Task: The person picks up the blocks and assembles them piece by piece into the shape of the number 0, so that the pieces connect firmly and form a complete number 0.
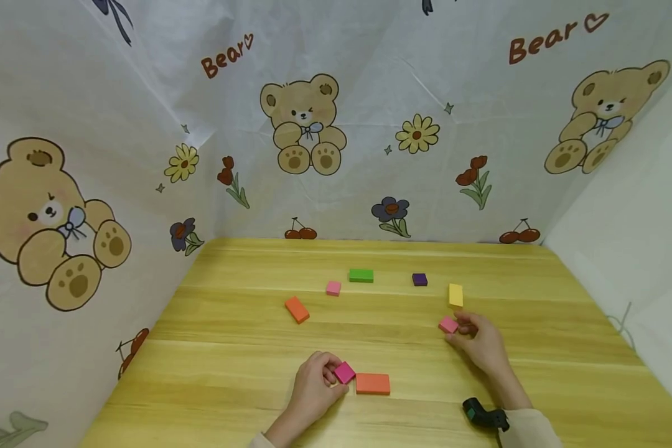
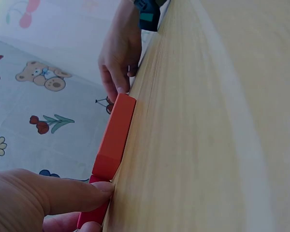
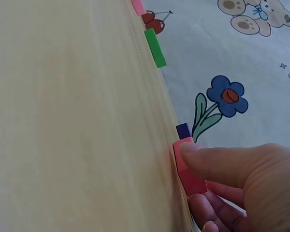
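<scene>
My left hand (image 1: 312, 387) pinches a small magenta block (image 1: 345, 373) on the wooden table, thumb on one side and fingers on the other. Close beside that block lies an orange block (image 1: 373, 384), its end at the magenta one in the left wrist view. Farther right, my right hand (image 1: 484, 342) holds a small pink block (image 1: 448, 325) between thumb and fingers; the right wrist view shows the thumb (image 3: 217, 162) on its near face. A yellow block (image 1: 455, 295) lies just beyond the right fingertips.
Across the back of the table are a purple block (image 1: 419, 279), a green block (image 1: 361, 275), another pink block (image 1: 333, 288) and a second orange block (image 1: 297, 310). A black device (image 1: 484, 415) sits at the right wrist. Bear-printed cloth (image 1: 358, 186) stands behind the table.
</scene>
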`<state>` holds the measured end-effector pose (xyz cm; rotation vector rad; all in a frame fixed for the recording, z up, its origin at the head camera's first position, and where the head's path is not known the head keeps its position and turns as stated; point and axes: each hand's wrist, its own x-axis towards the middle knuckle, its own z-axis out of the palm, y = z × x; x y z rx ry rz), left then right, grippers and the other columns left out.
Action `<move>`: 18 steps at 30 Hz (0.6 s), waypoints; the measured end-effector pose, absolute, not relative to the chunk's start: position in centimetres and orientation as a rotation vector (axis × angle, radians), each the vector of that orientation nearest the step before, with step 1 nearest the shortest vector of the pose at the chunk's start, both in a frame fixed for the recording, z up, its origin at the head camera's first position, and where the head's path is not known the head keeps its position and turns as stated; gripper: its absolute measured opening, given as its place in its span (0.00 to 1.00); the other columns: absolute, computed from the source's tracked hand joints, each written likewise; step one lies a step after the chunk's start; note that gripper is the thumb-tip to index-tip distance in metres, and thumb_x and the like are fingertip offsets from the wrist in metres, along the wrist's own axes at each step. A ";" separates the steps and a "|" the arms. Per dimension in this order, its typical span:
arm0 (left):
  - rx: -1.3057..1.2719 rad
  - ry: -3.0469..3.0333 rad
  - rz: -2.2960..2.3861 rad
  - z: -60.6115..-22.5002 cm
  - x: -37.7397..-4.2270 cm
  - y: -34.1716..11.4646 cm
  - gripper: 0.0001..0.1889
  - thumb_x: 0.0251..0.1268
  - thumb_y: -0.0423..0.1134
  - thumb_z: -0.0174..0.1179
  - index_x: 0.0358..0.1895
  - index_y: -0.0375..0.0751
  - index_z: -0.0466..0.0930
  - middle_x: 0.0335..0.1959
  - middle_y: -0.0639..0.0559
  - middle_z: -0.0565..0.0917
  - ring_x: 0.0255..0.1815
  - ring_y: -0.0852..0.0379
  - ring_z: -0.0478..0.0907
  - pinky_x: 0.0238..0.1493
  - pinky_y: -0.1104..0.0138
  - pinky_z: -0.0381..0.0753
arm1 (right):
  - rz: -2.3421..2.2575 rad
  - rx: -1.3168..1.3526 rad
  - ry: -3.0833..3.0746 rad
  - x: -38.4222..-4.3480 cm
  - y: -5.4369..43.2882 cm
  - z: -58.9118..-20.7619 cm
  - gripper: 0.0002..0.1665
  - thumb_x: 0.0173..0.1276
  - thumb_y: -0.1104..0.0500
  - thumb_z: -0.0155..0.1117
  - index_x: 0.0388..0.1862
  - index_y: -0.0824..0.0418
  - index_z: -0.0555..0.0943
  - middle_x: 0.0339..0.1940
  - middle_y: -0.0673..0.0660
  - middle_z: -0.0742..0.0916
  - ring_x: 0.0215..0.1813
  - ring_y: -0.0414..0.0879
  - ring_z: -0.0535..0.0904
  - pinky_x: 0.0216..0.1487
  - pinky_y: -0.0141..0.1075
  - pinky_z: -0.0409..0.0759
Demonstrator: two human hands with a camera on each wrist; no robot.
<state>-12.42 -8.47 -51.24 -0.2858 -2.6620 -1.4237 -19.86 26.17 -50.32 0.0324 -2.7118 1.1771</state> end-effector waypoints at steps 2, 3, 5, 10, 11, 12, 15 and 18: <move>-0.287 -2.664 -1.422 -51.2 -12.5 -8.5 0.18 0.39 0.29 0.77 0.37 0.39 0.81 0.31 0.56 0.79 0.26 0.70 0.70 0.28 0.76 0.73 | 1.153 0.032 -2.709 -20.0 26.2 -50.6 0.30 0.54 0.62 0.77 0.55 0.70 0.80 0.46 0.66 0.85 0.41 0.47 0.80 0.38 0.26 0.74; -0.288 -2.663 -1.423 -51.2 -12.5 -8.5 0.18 0.39 0.29 0.77 0.37 0.39 0.81 0.31 0.56 0.79 0.26 0.70 0.70 0.28 0.76 0.73 | 1.135 0.036 -2.707 -20.0 26.2 -50.7 0.29 0.54 0.62 0.77 0.55 0.70 0.80 0.44 0.65 0.85 0.40 0.46 0.80 0.37 0.27 0.74; -0.292 -2.661 -1.419 -51.3 -12.4 -8.5 0.18 0.39 0.29 0.77 0.37 0.39 0.81 0.31 0.56 0.79 0.26 0.70 0.70 0.28 0.76 0.73 | 1.103 0.039 -2.699 -20.1 26.1 -50.9 0.28 0.53 0.62 0.77 0.54 0.70 0.81 0.43 0.64 0.85 0.39 0.45 0.79 0.37 0.27 0.74; -0.303 -2.653 -1.414 -51.3 -12.4 -8.5 0.18 0.39 0.29 0.77 0.37 0.39 0.81 0.31 0.56 0.79 0.25 0.70 0.70 0.28 0.76 0.73 | 1.076 0.040 -2.674 -20.1 25.8 -51.2 0.25 0.53 0.63 0.77 0.50 0.70 0.82 0.40 0.63 0.84 0.37 0.43 0.78 0.35 0.26 0.74; -0.305 -2.652 -1.415 -51.3 -12.4 -8.5 0.18 0.39 0.29 0.77 0.37 0.39 0.81 0.31 0.56 0.79 0.25 0.70 0.70 0.28 0.76 0.73 | 1.076 0.036 -2.671 -20.1 25.8 -51.2 0.24 0.54 0.64 0.76 0.50 0.70 0.82 0.39 0.63 0.84 0.36 0.43 0.78 0.34 0.26 0.74; -0.307 -2.651 -1.417 -51.3 -12.4 -8.6 0.18 0.39 0.29 0.77 0.37 0.39 0.81 0.31 0.56 0.79 0.25 0.70 0.70 0.28 0.76 0.73 | 1.079 0.037 -2.671 -20.1 25.8 -51.2 0.24 0.54 0.64 0.76 0.49 0.70 0.82 0.39 0.63 0.84 0.36 0.43 0.78 0.34 0.26 0.73; -0.312 -2.650 -1.419 -51.3 -12.5 -8.6 0.18 0.39 0.29 0.77 0.37 0.39 0.81 0.31 0.56 0.79 0.25 0.70 0.70 0.28 0.76 0.73 | 1.087 0.022 -2.675 -20.0 25.7 -51.1 0.23 0.55 0.64 0.76 0.49 0.70 0.82 0.39 0.63 0.84 0.36 0.43 0.78 0.34 0.26 0.74; -0.317 -2.649 -1.419 -51.4 -12.4 -8.6 0.18 0.39 0.29 0.77 0.37 0.39 0.81 0.31 0.56 0.79 0.25 0.71 0.70 0.28 0.76 0.73 | 1.104 0.005 -2.690 -19.9 25.8 -51.0 0.22 0.56 0.64 0.74 0.50 0.70 0.82 0.40 0.63 0.84 0.36 0.43 0.78 0.34 0.26 0.73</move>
